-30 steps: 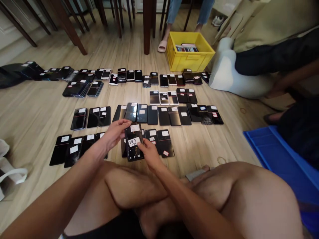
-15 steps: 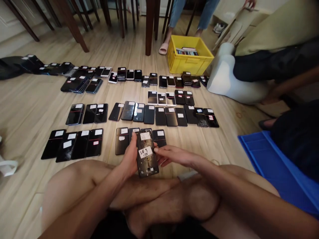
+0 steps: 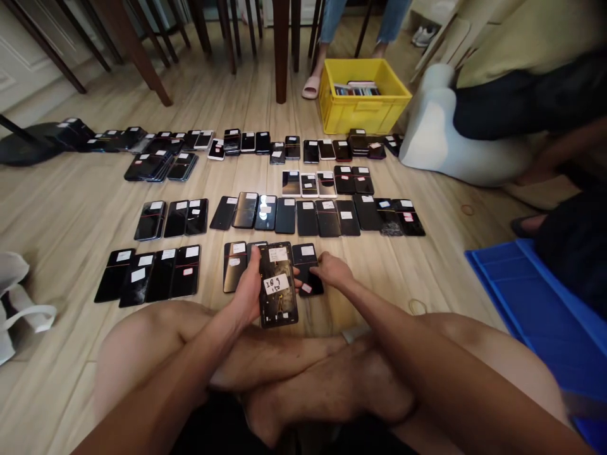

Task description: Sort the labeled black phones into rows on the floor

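My left hand point(image 3: 247, 285) is closed around a smartphone with its back cover off point(image 3: 279, 309). Inner parts show, and a white label on it reads "IQ 9 150". My right hand point(image 3: 334, 270) is curled at the right edge of a dark smartphone point(image 3: 306, 256), which bears a white label and a pinkish one. Its fingertips touch that edge; the underside of the grip is hidden. Left of the held phone lies another labelled smartphone point(image 3: 231, 278), and one more is partly covered behind it.
Rows of labelled phones point(image 3: 327, 218) cover the wooden floor ahead. A yellow crate point(image 3: 365, 114) holding several thin items stands behind them. To the right are a blue folded crate point(image 3: 535, 316), a grey-white seat point(image 3: 441, 139) and another person. A rubber band point(image 3: 417, 308) lies by my knee.
My right hand has moved from beside the held phone to the edge of the dark smartphone on the right. The left hand still holds its phone. The view has shifted slightly.
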Tool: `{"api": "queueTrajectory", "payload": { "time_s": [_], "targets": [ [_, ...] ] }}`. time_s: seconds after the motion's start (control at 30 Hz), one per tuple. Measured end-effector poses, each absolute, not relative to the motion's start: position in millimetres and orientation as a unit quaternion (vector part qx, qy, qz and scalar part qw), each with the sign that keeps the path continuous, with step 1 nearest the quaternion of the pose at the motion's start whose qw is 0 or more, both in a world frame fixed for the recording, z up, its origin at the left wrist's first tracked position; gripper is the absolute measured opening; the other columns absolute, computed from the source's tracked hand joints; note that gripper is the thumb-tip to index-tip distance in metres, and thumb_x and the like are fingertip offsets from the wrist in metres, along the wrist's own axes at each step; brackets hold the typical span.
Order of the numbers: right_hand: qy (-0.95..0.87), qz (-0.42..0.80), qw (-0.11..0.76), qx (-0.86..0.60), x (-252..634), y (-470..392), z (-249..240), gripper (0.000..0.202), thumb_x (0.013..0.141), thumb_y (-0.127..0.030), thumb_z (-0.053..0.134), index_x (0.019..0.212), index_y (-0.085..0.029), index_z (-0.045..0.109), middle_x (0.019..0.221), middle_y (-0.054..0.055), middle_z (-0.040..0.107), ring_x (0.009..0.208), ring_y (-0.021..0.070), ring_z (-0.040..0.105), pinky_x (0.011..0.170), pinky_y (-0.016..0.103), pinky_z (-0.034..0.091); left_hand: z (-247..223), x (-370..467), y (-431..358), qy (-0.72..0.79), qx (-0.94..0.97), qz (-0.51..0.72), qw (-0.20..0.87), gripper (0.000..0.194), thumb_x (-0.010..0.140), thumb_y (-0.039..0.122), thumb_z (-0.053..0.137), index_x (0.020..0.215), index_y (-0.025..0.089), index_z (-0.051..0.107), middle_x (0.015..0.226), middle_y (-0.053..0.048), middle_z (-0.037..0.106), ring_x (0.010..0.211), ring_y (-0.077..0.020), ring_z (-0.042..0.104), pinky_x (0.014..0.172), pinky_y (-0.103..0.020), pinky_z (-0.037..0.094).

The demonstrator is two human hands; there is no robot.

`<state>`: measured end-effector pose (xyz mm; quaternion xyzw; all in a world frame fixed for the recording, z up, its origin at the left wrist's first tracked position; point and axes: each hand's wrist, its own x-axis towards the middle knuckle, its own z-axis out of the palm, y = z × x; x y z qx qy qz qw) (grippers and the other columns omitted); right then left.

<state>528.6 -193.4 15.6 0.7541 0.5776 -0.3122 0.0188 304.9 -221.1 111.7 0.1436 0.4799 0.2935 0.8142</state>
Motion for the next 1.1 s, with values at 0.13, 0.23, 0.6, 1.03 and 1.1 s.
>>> {"api": "queueTrajectory", "payload": {
  "time_s": [0.13, 0.23, 0.6, 1.03, 1.1],
  "targets": [
    [0.567, -0.314, 0.019, 0.761, 524.4, -192.9, 13.6, 0.049, 0.09, -0.048, 0.07, 0.124, -0.015, 0.059, 0.111, 0.013, 0.075, 0.099, 0.028, 0.072, 0.066, 0.028, 0.045, 111.2, 304.3, -218.9, 0.484, 0.145, 0.29, 0.813, 0.099, 0.096, 0.081, 0.015, 0.105, 0.003, 0.075, 0.082, -0.023, 0.077, 0.071, -0.0283, 0.076, 0.058, -0.034, 0.061],
    [0.556, -0.321, 0.02, 0.766, 524.2, -191.3, 11.6, 0.051, 0.09, -0.052, 0.069, 0.121, -0.013, 0.06, 0.11, 0.013, 0.075, 0.097, 0.0271, 0.072, 0.064, 0.027, 0.043, 108.2, 303.9, -217.9, 0.475, 0.143, 0.295, 0.817, 0.1, 0.095, 0.082, 0.015, 0.105, 0.003, 0.075, 0.08, -0.023, 0.077, 0.07, -0.0277, 0.076, 0.059, -0.033, 0.061],
    [0.558, -0.365, 0.027, 0.745, 529.3, -183.8, 7.4, 0.02, 0.093, -0.034, 0.069, 0.088, -0.015, 0.073, 0.089, 0.008, 0.076, 0.082, 0.0208, 0.07, 0.059, 0.025, 0.039, 98.9, 302.0, -216.5, 0.444, 0.138, 0.306, 0.831, 0.101, 0.092, 0.086, 0.023, 0.114, 0.003, 0.075, 0.079, -0.021, 0.077, 0.067, -0.0273, 0.075, 0.063, -0.035, 0.061],
    [0.586, -0.324, 0.044, 0.741, 531.1, -183.5, 22.6, 0.023, 0.093, -0.036, 0.067, 0.101, -0.015, 0.073, 0.101, 0.012, 0.076, 0.095, 0.0254, 0.071, 0.063, 0.026, 0.042, 92.5, 299.8, -215.5, 0.429, 0.166, 0.311, 0.832, 0.096, 0.093, 0.084, 0.027, 0.107, 0.003, 0.075, 0.085, -0.024, 0.077, 0.07, -0.0288, 0.076, 0.06, -0.036, 0.06],
    [0.589, -0.317, 0.053, 0.742, 530.5, -184.0, 25.6, 0.025, 0.093, -0.037, 0.066, 0.103, -0.016, 0.073, 0.102, 0.012, 0.076, 0.096, 0.026, 0.071, 0.065, 0.027, 0.043, 90.5, 299.5, -215.3, 0.424, 0.166, 0.315, 0.833, 0.096, 0.094, 0.084, 0.027, 0.105, 0.003, 0.075, 0.085, -0.024, 0.077, 0.069, -0.0285, 0.075, 0.058, -0.035, 0.059]
  ]
}}
